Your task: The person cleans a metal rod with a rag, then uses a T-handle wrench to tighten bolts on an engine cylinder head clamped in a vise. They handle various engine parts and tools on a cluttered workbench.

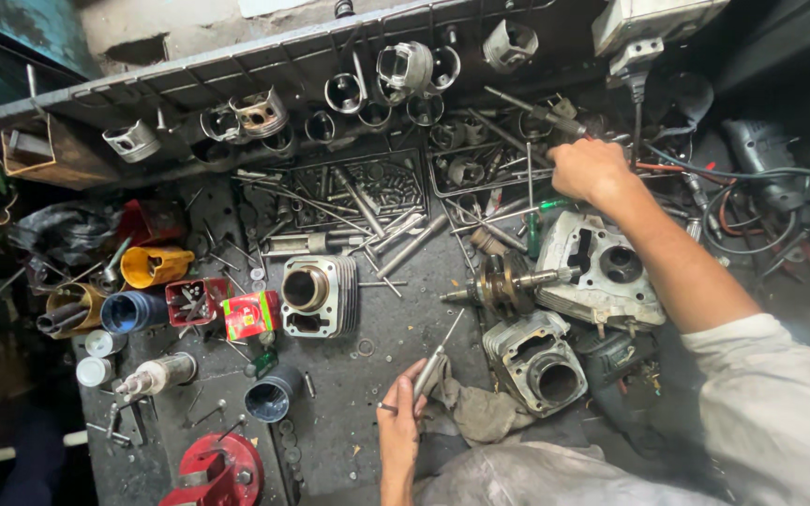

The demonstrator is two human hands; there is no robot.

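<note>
Gripping a thin screwdriver (435, 361) in the left hand (397, 426), shaft pointing up-right toward the crankshaft (503, 281); right hand (589, 171) reaching far, clenched among tools.

1 head-worn camera, looking steeply down onto cluttered workbench (367, 347), fairly near; bench's far rail at frame top, wearer's arms entering from bottom and right.

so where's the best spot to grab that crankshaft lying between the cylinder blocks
Probably the dark round crankshaft is best gripped around its central webs, coming from above with fingers on the near and far sides. It lies flat with thin shaft ends pointing left and right, the grey cylinder head crowds the right end, and the middle looks like its bulkiest part.
</note>
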